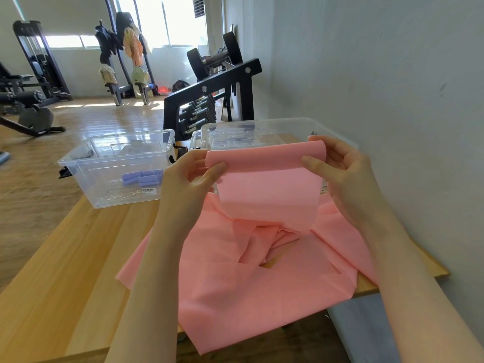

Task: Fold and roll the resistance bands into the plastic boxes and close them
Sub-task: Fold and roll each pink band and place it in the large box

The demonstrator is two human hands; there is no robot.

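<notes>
Wooden flooring is filling the left of the frame, with gym machines [34, 74] standing along the far wall in the upper left. Nearer, a wooden tabletop [65, 271] is running across the lower half of the picture. On its far left corner a clear plastic box [115, 169] is sitting open, and a few rolled purple bands [144, 177] are lying inside it, toward its right side.

Right of that box, the left hand [191, 176] is pinching the left end of a folded edge of the pink resistance band [267, 184], thumb in front and fingers curled behind. The band is being held up taut at the centre of the frame; from the raised fold a flat panel is hanging down, while the rest is lying rumpled on the tabletop below and spilling over the near edge at bottom centre.

Behind the raised fold, a second clear box [262, 132] is standing at centre right, partly hidden by the band. Behind it, in the upper centre, a black dumbbell rack [209, 87] is standing against the wall.

Further right, the right hand [337, 166] is gripping the other end of the fold, thumb across the front and fingers wrapped behind the pink material. A pale grey wall [392, 100] is taking up the right side of the frame.
</notes>
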